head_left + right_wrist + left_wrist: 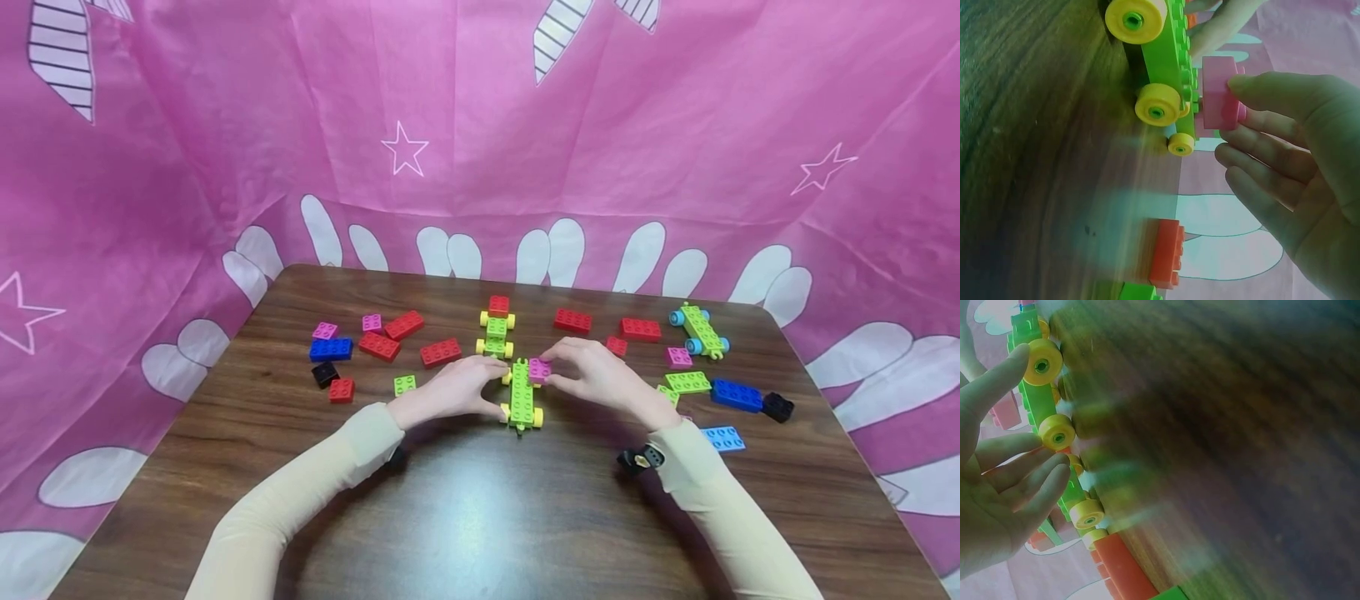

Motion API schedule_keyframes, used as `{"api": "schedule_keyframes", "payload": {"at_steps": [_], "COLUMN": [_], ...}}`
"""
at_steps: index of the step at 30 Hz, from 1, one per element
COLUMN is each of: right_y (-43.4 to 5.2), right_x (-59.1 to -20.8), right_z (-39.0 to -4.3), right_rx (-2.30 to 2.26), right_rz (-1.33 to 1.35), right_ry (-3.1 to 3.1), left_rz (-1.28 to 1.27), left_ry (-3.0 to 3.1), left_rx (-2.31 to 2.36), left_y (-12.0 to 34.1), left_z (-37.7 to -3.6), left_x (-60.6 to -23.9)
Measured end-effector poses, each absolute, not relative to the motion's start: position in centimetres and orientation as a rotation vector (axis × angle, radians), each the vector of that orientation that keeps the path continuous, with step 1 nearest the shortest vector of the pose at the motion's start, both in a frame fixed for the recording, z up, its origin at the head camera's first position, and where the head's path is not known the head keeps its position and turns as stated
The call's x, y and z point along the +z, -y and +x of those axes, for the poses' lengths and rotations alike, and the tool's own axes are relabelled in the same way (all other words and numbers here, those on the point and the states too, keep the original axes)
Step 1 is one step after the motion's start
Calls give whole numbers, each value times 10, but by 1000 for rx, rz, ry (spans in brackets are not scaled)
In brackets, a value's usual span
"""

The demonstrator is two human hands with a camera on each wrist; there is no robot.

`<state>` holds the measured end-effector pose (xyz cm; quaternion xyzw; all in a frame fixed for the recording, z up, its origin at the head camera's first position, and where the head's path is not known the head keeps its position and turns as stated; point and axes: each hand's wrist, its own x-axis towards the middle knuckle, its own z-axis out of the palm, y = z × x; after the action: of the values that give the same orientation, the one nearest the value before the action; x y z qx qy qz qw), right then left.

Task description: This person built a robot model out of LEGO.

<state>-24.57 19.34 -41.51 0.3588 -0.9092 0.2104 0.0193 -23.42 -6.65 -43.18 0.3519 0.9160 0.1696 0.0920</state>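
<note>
A lime-green toy car base (522, 393) with yellow wheels stands on the table between the hands. My left hand (455, 387) grips it from the left, thumb by the near wheel (1042, 362) and fingers by the far wheel (1057, 431). My right hand (600, 372) pinches a pink building brick (1219, 92) between thumb and fingertips. This brick is held at the base's far right part, near its studs; whether it touches them I cannot tell. Just beyond stands a second green base (496, 330) with yellow wheels, bearing a red brick (498, 306).
To the left lie red bricks (441, 352), a blue brick (331, 349) and a black brick (326, 374). At the right are a blue-wheeled green base (697, 328), green bricks (687, 382), a blue brick (737, 395) and a light-blue brick (723, 438). A pink cloth (480, 167) hangs behind.
</note>
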Motion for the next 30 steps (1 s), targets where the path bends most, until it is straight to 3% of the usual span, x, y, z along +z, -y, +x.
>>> {"api": "schedule_keyframes", "payload": {"at_steps": [30], "right_y": [-185], "right_x": [-425], "right_z": [-246], "right_rx": [648], "right_rz": [1160], "right_ry": [2781], "left_rz": [1068], "left_ry": [-2713], "left_rx": [506], "left_y": [68], "left_z": [-236], "left_x": [-430]}}
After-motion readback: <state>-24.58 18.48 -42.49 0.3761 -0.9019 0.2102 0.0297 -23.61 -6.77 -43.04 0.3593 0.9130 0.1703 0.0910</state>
